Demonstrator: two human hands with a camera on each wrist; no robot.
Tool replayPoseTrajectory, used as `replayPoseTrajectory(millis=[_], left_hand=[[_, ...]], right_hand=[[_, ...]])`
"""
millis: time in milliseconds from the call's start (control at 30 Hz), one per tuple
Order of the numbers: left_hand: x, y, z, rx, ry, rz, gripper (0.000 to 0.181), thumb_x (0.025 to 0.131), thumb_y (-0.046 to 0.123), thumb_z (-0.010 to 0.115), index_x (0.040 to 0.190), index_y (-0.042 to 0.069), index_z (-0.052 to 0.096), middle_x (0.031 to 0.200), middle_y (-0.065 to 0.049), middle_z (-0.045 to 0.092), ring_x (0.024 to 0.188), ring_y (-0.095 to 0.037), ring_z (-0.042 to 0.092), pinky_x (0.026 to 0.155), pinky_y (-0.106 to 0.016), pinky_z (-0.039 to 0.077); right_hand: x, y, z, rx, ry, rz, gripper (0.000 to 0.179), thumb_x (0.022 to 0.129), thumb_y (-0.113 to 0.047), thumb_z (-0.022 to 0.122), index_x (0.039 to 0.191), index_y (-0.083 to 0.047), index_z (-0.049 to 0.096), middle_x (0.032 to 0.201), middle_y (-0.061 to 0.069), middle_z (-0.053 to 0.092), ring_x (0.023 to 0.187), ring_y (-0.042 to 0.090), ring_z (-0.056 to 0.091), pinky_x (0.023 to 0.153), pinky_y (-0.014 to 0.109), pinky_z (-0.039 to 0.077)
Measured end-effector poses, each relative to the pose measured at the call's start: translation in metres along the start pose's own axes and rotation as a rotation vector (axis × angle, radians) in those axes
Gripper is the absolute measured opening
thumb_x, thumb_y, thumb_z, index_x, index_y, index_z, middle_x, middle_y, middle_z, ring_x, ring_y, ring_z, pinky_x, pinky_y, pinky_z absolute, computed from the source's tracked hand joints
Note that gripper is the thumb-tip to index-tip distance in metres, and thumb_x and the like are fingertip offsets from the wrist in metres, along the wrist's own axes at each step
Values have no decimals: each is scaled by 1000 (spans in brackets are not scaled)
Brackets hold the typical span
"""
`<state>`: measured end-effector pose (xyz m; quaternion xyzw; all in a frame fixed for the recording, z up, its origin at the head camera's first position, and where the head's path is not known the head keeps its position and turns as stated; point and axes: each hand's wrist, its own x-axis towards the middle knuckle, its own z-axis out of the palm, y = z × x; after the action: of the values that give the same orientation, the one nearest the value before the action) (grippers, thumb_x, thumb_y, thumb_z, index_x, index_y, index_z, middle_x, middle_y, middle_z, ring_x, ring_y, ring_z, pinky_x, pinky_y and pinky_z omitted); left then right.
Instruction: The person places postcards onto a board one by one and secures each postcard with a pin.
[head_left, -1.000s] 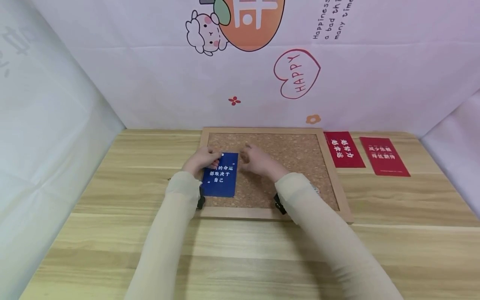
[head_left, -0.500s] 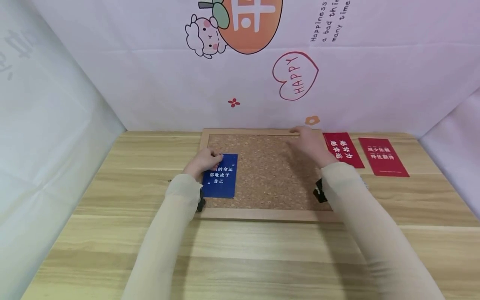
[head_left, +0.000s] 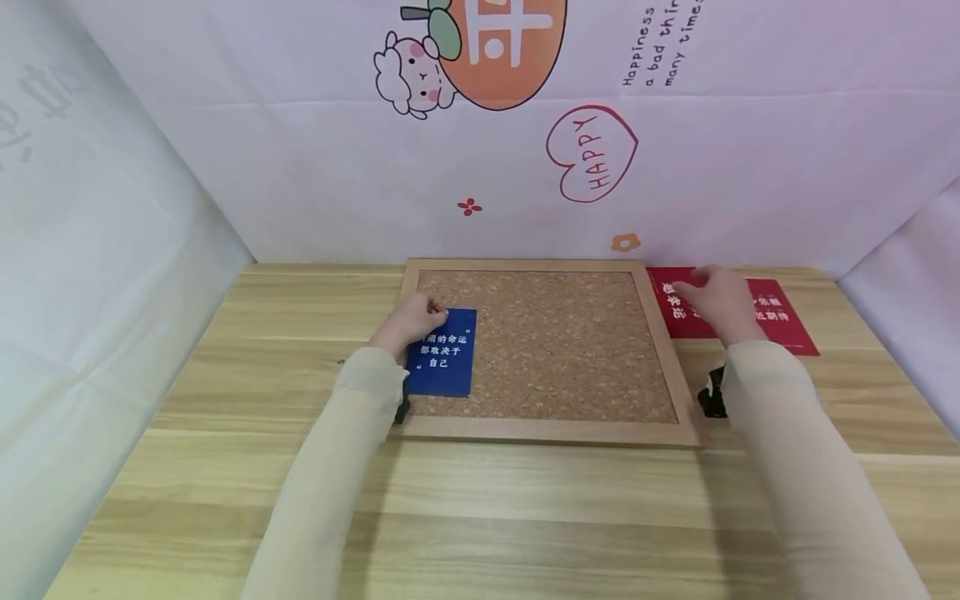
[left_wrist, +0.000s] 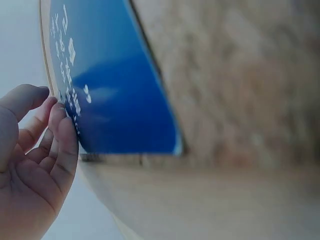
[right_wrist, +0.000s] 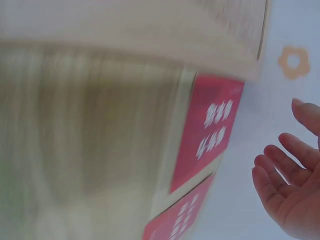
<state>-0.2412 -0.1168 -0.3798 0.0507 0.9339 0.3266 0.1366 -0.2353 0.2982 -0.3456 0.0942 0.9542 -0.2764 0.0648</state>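
Right hand (head_left: 722, 303) shifted over red cards (head_left: 673, 302), fingers loosely parted.

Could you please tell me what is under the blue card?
In the head view, the blue card lies on the corkboard, whose cork shows along the card's right and lower edges. Whatever is directly beneath it is covered and cannot be seen.

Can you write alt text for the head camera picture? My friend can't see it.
A person's left hand is at the upper left of a blue card on a framed corkboard; the right hand hovers over two red cards on the table.
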Motion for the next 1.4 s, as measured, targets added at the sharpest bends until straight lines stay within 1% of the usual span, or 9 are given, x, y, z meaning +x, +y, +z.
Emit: replayPoseTrajectory(millis=[67,233,433,567,733,900,1200,1333,1400], left_hand=[[0,0,-1,-9,-8,7,26,97,14,51,115,-3,59,113,-19,61,96,-24,56,87,-35,50],[1,-4,-5,-31,-27,10,28,95,8,52,120,-4,57,119,-22,60,109,-30,56,99,-39,49],[0,-11,-11,-38,-15,9,33,94,5,53,126,-3,55,129,-21,57,122,-34,52,110,-44,41],[-2,-12,-15,-32,0,21,34,91,3,54,125,-4,55,129,-22,56,123,-35,51,111,-45,40],[-6,-13,-20,-38,14,14,36,89,0,55,125,-5,54,128,-23,56,120,-35,51,109,-45,42],[-9,-17,-23,-31,12,26,39,89,-1,55,128,-4,53,132,-21,55,124,-34,49,111,-46,39],[-11,-25,-25,-47,13,34,44,88,-2,58,131,-1,52,137,-19,52,132,-37,42,116,-49,33],[-10,-31,-26,-55,1,55,45,87,-2,58,131,-3,51,138,-21,50,133,-38,41,116,-50,32],[-10,-34,-26,-51,-6,70,44,87,-2,57,131,-4,51,139,-22,49,134,-38,41,116,-50,31]], right_hand=[[-2,10,-3,-6,6,23,69,99,-41,43,142,12,31,141,38,35,124,54,38,102,63,40],[-7,34,-9,2,8,48,77,97,-45,43,142,15,25,143,40,31,127,57,33,104,65,36],[-9,62,-10,-10,28,100,74,98,-42,42,140,17,26,139,42,33,124,55,36,103,63,38],[-9,79,-12,-5,13,140,76,99,-43,40,141,18,23,141,42,29,126,57,33,104,65,35],[-9,95,-15,-22,-14,126,79,98,-46,38,140,19,23,141,44,25,128,60,26,105,67,31],[-12,102,-17,-52,0,113,77,98,-44,39,138,20,25,138,46,27,126,61,27,105,67,31],[-14,107,-15,-62,-10,215,82,97,-49,40,139,19,23,137,47,27,123,61,31,102,67,35],[-15,108,-13,-64,-11,230,85,96,-52,41,140,18,21,137,48,22,125,61,26,103,69,32],[-15,109,-12,-63,-18,213,85,96,-52,40,141,17,19,138,48,19,127,62,22,104,70,28]])
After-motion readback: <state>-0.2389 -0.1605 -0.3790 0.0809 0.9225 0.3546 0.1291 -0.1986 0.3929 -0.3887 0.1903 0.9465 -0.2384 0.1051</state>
